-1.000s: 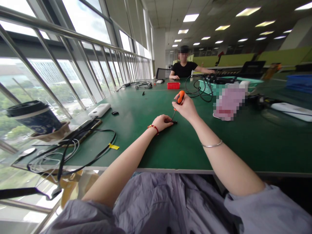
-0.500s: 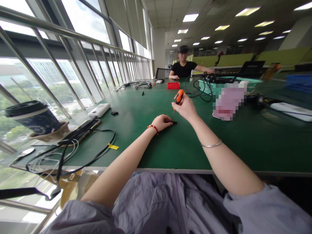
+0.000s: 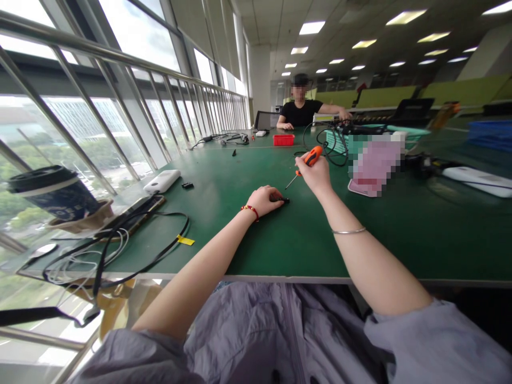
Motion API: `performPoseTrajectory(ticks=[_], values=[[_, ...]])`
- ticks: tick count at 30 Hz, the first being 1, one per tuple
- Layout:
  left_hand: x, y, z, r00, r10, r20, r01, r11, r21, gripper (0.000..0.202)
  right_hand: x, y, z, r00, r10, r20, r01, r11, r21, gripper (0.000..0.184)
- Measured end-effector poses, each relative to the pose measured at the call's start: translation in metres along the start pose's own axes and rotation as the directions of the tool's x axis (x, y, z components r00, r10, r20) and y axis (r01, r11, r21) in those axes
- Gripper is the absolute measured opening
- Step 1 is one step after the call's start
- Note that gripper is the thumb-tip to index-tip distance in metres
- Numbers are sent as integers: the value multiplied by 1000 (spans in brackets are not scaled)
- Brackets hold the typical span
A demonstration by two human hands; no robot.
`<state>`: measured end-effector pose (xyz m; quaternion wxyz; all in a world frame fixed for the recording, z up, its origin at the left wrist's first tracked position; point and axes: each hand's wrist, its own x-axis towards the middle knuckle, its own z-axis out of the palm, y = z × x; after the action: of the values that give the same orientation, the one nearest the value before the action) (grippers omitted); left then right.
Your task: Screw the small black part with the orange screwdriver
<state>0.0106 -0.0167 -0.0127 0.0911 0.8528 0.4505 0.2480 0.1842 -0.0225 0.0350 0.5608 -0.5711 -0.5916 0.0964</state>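
My left hand (image 3: 264,199) rests on the green table (image 3: 248,245) with its fingers closed around a small black part (image 3: 281,200) that pokes out to the right. My right hand (image 3: 317,174) is lifted above the table and grips a small screwdriver with an orange handle (image 3: 311,157). The screwdriver's thin shaft slants down and to the left, its tip a short way above and to the right of the black part, not touching it.
A paper coffee cup (image 3: 56,192), a phone with tangled cables (image 3: 132,216) and a white power bank (image 3: 162,181) lie at the left. A pink item (image 3: 374,168), a white device (image 3: 478,181) and cables sit at the right. Another person (image 3: 301,109) sits at the far end behind a red tray (image 3: 284,140).
My right hand has lifted the screwdriver off the black part and swung it up and to the right. My left hand has stayed put on the part.
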Motion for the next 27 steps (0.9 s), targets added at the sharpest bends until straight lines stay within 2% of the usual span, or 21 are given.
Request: performPoseTrajectory(ticks=[3,6,14,19,23,25,27], values=[[2,1,2,1000,13,-20,-13,1000,-21,24,3,11,-4,991,111,-79,-117,990,-82,26],[4,2,3,1000,12,-22,-13,998,-58,20,4,17,-5,982,153,-107,-167,976,-140,25],[4,2,1,1000,22,-23,-24,994,-104,16,1,10,-3,994,101,-32,-105,973,-204,25],[2,4,-6,999,48,-14,-48,999,-9,16,1,9,-3,996,89,-15,-90,972,-218,26],[2,5,-9,998,65,-16,-64,996,66,15,1,13,-2,999,-1,47,12,973,-230,30],[2,4,-8,998,54,-21,-53,997,55,16,1,16,-2,988,-82,130,111,967,-231,28],[2,2,-6,999,25,-32,-25,1000,19,17,1,20,0,951,-172,256,229,949,-215,21]])
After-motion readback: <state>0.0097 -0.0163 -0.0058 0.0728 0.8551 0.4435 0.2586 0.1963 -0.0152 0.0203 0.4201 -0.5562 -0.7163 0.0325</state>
